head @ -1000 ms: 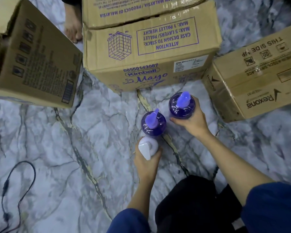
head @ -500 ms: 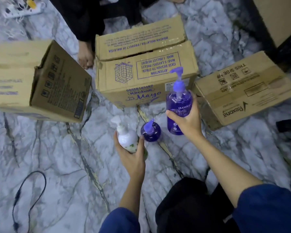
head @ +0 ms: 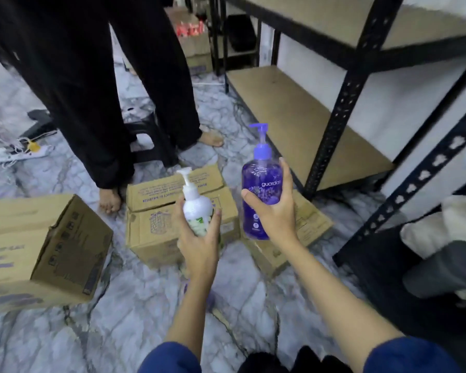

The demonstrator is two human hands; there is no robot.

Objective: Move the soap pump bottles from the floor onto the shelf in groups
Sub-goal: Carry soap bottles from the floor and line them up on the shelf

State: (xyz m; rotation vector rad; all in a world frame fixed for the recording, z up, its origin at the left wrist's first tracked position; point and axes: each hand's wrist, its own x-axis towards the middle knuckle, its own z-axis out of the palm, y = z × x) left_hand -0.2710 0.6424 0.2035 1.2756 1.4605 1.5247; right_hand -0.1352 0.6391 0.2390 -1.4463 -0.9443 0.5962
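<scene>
Up off the marble floor (head: 65,332), two pump bottles are held in the air, each upright with its long axis vertical and pump on top. The white bottle (head: 197,208) has a white pump and a green-printed label; the left hand (head: 199,243) is wrapped closed around its lower body. The translucent purple bottle (head: 261,189), marked "guardian", points its nozzle leftward; the right hand (head: 275,211) clasps its middle from the right side. Both hang above cardboard boxes (head: 151,232), left of the shelf (head: 293,117).

Bare forearms; blue sleeves (head: 412,356) pushed up past the elbows, at 5 and 6 o'clock; black trousers (head: 269,364) between.
</scene>
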